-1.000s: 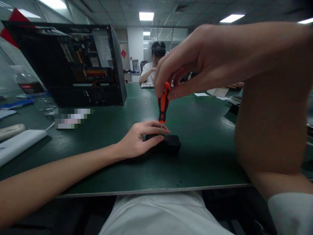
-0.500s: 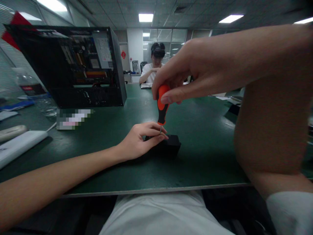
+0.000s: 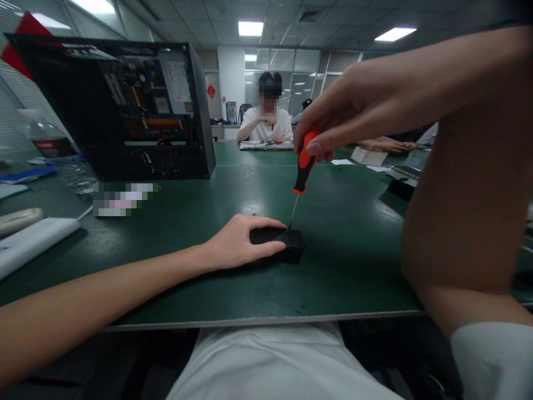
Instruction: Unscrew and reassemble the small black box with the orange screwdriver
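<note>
The left hand [image 3: 237, 243] is gripping a black block [image 3: 295, 240] between thumb and fingers, its right end sticking out past the fingertips. The right hand [image 3: 347, 114] is pinching a screwdriver [image 3: 305, 164] by the handle, the shaft slanting down and the tip ending at the block's top, beside the left index finger. The block is lying on a green table [image 3: 233, 300], towards the near edge. An open computer case [image 3: 166, 164] is standing at the left, near a bottle [image 3: 50, 148], and a person [image 3: 257, 129] in white is sitting across the table. The block is looking boxy; the screwdriver is showing an orange-and-black handle.
</note>
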A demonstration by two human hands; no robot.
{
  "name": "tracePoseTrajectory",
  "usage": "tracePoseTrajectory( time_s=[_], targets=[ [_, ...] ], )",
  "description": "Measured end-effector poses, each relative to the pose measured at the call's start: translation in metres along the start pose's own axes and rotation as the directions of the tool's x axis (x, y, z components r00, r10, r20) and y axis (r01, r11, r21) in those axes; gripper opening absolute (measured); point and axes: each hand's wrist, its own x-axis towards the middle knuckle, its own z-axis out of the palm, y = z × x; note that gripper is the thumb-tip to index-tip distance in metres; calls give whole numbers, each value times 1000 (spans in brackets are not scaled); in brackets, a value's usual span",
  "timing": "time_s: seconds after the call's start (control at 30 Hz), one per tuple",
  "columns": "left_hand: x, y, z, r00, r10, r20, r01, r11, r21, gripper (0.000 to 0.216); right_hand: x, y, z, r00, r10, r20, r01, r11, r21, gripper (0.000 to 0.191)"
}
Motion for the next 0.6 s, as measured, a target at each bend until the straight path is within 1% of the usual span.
tracePoseTrajectory(
  time_s=[0.07, 0.13, 0.17, 0.23, 0.33, 0.43, 0.6],
  targets=[
    [0, 0, 0, 1000, 2, 2, -2, 1000, -1, 43, 4, -20, -20, 1000, 11, 17, -11, 1000, -3, 82],
    [-1, 1, 0, 1000, 6, 4, -6, 1000, 2, 43, 8, -42, -39, 997, 1, 74, 0, 1000, -19, 68],
    [-1, 1, 0, 1000, 8, 5, -8, 1000, 3, 43, 10, -51, -46, 995, -16, 101, 19, 1000, -25, 62],
    [-1, 1, 0, 1000, 14, 6, -14, 1000, 0, 42, 12, -65, -54, 990, -66, 128, 70, 997, -27, 59],
    [-1, 1, -1, 1000, 17, 10, -17, 1000, -3, 41, 13, -70, -55, 984, -107, 141, 113, 993, -36, 63],
    [-1, 0, -1, 1000, 21, 12, -21, 1000, -1, 40, 12, -66, -53, 983, -84, 164, 96, 993, -67, 66],
    [-1, 0, -1, 1000, 29, 8, -29, 999, 13, 38, 11, -65, -52, 986, -81, 146, 92, 993, -76, 65]
  ],
)
